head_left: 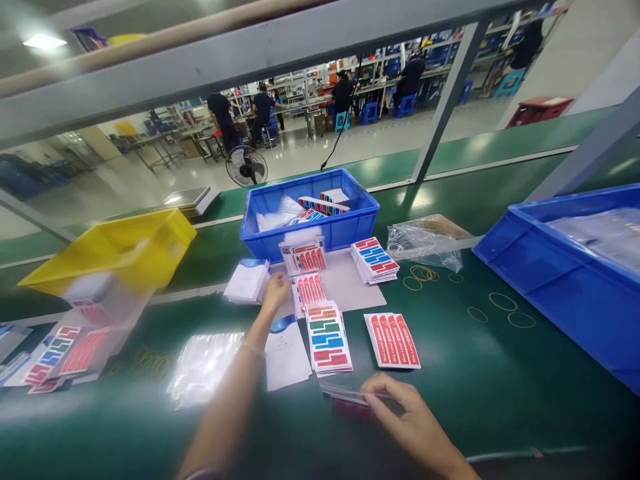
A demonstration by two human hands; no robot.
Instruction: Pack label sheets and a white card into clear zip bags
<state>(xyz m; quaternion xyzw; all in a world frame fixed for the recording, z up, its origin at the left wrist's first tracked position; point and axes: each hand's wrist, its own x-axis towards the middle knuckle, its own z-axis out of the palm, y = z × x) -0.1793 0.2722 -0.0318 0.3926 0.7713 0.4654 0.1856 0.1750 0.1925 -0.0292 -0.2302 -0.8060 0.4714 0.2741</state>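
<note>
My right hand (407, 417) pinches a clear plastic bag (343, 392) by its end, low over the green table. The bag is seen nearly edge-on, and what it may contain is unclear. Farther forward, my left hand (277, 291) has its fingers curled together between a pile of white booklets (246, 281) and an upright bagged set of sticker sheets (307, 257); anything in its grasp is hidden. Between the hands lie a white booklet with a blue top (287, 353), a stack of multicoloured sticker sheets (329, 337) and red sticker sheets (393, 341).
A blue bin (310, 230) stands ahead, a yellow bin (170, 240) left, a larger blue bin (565, 280) right. Clear bags (205, 367) lie left of my forearm. Rubber bands (423, 273) and a red-and-blue sticker stack (374, 259) lie rightward. A metal beam (250, 47) crosses above.
</note>
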